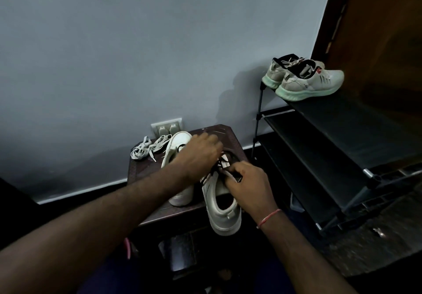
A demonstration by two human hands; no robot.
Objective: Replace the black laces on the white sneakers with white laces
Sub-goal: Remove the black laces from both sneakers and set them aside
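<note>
Right hand (pixel 249 184): fingers (pixel 235 170) curled together, pinching the black laces (pixel 229 155) at the eyelets of the near sneaker.
Left hand (pixel 201 154): reaches over the far sneaker to the same lacing. Its fingers are blurred and bent downward, and I cannot tell whether they grip anything.
Near sneaker (pixel 222 211): at the desk's front right, heel hanging past the desk's front edge, black laces looped loosely above its tongue.
Far sneaker (pixel 180 141): left of the desk's middle, toe toward the desk's back edge, partly covered by the left forearm.
White laces (pixel 148 147): bunched on the desk's back left corner, no hand touching them.
Desk (pixel 230 136): small, dark brown, against the wall.
Shoe rack (pixel 331 134): right of the desk, black, with grey trainers (pixel 306 79) on its top shelf.
Wall socket (pixel 166 126): just behind the desk's back edge.
</note>
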